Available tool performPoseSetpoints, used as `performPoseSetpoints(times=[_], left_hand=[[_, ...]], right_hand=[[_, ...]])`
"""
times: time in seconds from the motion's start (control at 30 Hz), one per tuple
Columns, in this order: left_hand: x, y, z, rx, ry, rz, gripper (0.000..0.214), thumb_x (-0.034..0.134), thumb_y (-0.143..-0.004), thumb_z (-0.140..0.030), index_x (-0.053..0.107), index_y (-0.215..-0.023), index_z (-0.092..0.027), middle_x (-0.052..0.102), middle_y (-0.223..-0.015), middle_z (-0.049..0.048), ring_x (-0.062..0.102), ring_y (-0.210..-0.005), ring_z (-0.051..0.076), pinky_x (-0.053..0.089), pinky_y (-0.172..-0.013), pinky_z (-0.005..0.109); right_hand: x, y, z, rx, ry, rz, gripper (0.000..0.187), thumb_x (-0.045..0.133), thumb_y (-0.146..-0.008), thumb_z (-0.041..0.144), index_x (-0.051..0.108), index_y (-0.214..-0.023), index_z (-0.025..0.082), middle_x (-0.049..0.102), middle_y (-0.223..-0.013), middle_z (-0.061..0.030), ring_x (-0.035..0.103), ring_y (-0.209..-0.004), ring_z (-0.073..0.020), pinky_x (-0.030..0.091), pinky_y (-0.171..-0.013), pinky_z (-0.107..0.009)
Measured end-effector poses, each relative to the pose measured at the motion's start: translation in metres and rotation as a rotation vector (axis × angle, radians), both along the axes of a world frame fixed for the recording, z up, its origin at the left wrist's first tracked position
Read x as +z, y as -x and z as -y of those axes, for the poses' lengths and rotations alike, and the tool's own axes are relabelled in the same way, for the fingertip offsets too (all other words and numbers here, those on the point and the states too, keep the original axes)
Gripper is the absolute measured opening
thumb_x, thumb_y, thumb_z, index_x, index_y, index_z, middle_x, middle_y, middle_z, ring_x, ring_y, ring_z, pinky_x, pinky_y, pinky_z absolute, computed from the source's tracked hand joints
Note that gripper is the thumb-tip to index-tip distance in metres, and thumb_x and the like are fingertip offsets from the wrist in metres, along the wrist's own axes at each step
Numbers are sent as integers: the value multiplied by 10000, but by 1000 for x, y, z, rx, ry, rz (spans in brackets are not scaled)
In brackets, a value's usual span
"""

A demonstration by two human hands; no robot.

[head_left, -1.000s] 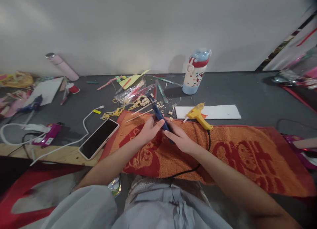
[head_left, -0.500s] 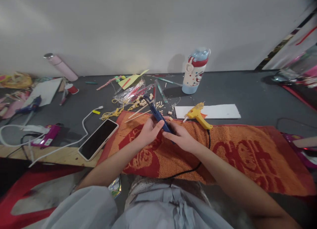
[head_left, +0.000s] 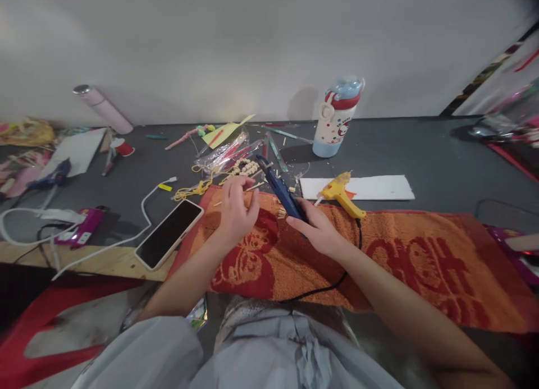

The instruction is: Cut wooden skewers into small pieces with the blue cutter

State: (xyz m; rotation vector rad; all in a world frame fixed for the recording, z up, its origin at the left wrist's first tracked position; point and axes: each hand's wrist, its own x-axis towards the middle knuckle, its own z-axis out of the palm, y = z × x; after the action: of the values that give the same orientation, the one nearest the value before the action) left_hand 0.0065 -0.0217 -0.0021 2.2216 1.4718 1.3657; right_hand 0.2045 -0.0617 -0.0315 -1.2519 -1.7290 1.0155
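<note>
My right hand is wrapped round the lower end of a long dark blue hand tool; its exact kind is unclear. The tool slants up and to the left above an orange towel. Apart from it, my left hand reaches over thin wooden sticks at the towel's far edge, its thumb and fingers spread. That hand partly covers the sticks. Short cut wooden pieces lie beside the tool. Beyond the left fingers is a cluster of pale wooden bits with yellow string.
A yellow glue gun rests on a white strip, its cord crossing the towel. Behind stands a blue and white bottle. To the left lie a phone, a white cable and a purple power strip.
My left hand has let go of the blue tool and moved left and forward to the sticks. The tool now stays in my right hand alone, slightly farther right.
</note>
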Motion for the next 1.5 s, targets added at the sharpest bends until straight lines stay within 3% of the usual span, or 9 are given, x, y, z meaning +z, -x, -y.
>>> performPoseSetpoints(times=[0.1,0.27,0.5,0.7,0.83,1.03,1.17,1.3,1.5], left_hand=[[-2,5,-7,63,-103,-174,191,477,-850,-231,528,-1022,-164,583,-1074,125,515,-1073,242,392,-957,402],[-7,9,-13,73,162,-373,174,386,-820,-118,553,-828,-165,614,-798,86,588,-779,207,438,-719,314],[-8,5,-9,78,222,-257,166,384,-770,-94,466,-662,-190,569,-664,45,531,-632,168,354,-591,265],[-7,2,-8,21,224,-138,156,383,-756,-89,469,-677,-193,557,-650,27,510,-612,152,339,-581,253],[-10,9,-13,13,220,-188,157,385,-744,-99,477,-653,-188,581,-682,44,531,-657,163,363,-616,265],[-17,21,-21,28,50,-334,132,417,-729,-134,484,-633,-197,554,-654,46,523,-638,168,369,-610,275],[-15,21,-22,16,49,-307,135,419,-687,-113,453,-587,-198,522,-603,33,490,-588,158,346,-573,268],[-9,16,-20,-64,153,-121,134,416,-675,-101,510,-636,-188,526,-588,7,487,-572,146,358,-575,255],[-5,14,-21,-96,250,20,121,432,-697,-117,502,-624,-184,540,-576,-4,503,-566,137,356,-564,247]], right_hand=[[-2,1,2,31,-9,23,522,522,-853,470,445,-1280,179,581,-1234,-138,538,-1123,-295,392,-970,-484],[-4,1,5,132,13,68,572,526,-846,500,434,-1295,158,562,-1254,-151,539,-1134,-305,397,-974,-488],[4,3,7,104,13,133,612,577,-797,507,451,-1258,126,587,-1193,-172,569,-1085,-324,430,-925,-479],[7,4,9,68,-7,158,620,589,-780,499,452,-1258,127,588,-1178,-177,569,-1076,-334,437,-905,-482],[4,-2,5,165,70,28,572,569,-804,511,483,-1233,142,593,-1168,-138,571,-1049,-299,447,-901,-456],[6,-8,2,362,233,-188,512,553,-819,515,503,-1208,187,611,-1111,-57,577,-987,-233,484,-836,-374],[9,-5,5,239,101,16,526,572,-803,490,488,-1201,158,597,-1142,-116,580,-1009,-275,467,-860,-418],[11,-2,7,77,-84,266,682,638,-724,477,421,-1251,102,559,-1188,-209,528,-1116,-362,411,-934,-494],[13,-4,5,142,-66,253,579,591,-761,489,450,-1179,114,594,-1097,-196,585,-983,-330,465,-836,-463]])
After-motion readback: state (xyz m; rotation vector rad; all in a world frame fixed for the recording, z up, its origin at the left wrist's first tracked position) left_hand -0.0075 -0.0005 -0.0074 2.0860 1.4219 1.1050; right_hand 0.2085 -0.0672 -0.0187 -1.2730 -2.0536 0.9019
